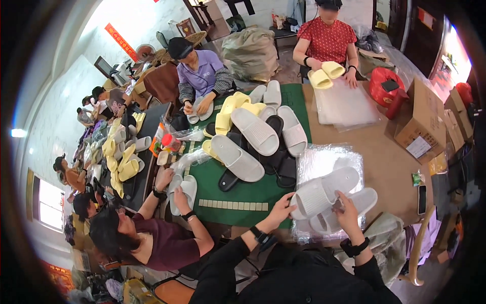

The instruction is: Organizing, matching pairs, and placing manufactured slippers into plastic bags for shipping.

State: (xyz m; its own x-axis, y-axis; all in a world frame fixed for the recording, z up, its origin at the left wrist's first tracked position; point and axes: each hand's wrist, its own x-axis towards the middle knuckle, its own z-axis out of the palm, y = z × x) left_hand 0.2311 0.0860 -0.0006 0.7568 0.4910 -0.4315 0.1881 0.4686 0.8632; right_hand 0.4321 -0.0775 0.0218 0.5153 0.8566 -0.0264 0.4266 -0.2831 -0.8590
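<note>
Yellow and gray footwear (121,157) is piled along a dark table at far left, while a gray pair (188,188) is handled at the nearer table by a co-worker in maroon (169,243). Gray slippers are also held beyond by a co-worker in lavender (202,71). On a green mat (202,177), gray, yellow and black slides (255,130) are heaped behind a row of pale tiles (233,205). At center right, light-gray slippers (324,193) are held over glossy clear packaging (331,154), their toe end pinched by the wearer's left hand (277,213) and their heel side grasped by the right hand (348,218); how the lower slipper is gripped cannot be told. Yellow slippers (326,74) are held across the table by a co-worker in red (326,43). A cardboard box (422,121) and a phone (421,200) are seen farther right.
</note>
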